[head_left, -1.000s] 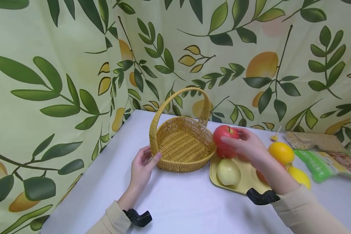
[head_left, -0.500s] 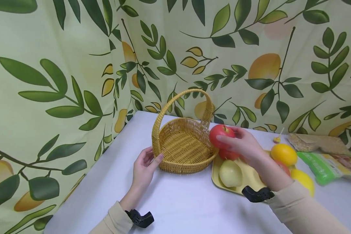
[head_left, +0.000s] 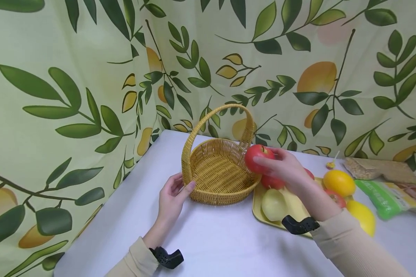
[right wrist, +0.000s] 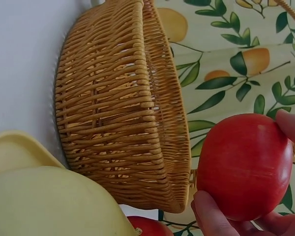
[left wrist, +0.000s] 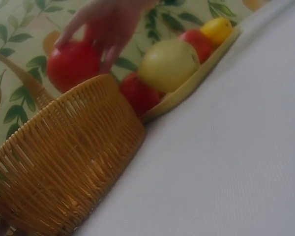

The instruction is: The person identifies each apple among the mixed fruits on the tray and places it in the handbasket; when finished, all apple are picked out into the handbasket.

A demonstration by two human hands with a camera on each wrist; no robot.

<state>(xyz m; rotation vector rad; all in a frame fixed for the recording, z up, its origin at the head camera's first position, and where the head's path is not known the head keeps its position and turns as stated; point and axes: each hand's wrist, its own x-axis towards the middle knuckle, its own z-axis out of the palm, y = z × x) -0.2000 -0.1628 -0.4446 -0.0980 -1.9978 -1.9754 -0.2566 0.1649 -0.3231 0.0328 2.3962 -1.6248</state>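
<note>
A red apple (head_left: 257,158) is gripped by my right hand (head_left: 284,166), raised above the right rim of the wicker basket (head_left: 211,198). In the right wrist view the apple (right wrist: 246,167) sits between thumb and fingers, beside the basket wall (right wrist: 108,98). My left hand (head_left: 172,198) holds the basket's left side at the foot of its arched handle, thumb on the rim. Inside, the basket's woven floor shows bare. Just right of it lies a yellow tray (head_left: 263,220) with a pale green pear-like fruit (head_left: 274,205) and red fruit (head_left: 272,182), partly hidden by my right arm.
An orange (head_left: 339,183) and a yellow fruit (head_left: 362,217) lie at the tray's right side. Farther right are a green food packet (head_left: 384,198), a brown bag (head_left: 378,169) and a small lollipop (head_left: 331,164). A leaf-print curtain (head_left: 201,46) hangs behind the white table (head_left: 222,242).
My right hand has carried the apple a little to the left, from over the tray's edge to the basket's right rim. The left hand keeps its hold on the basket.
</note>
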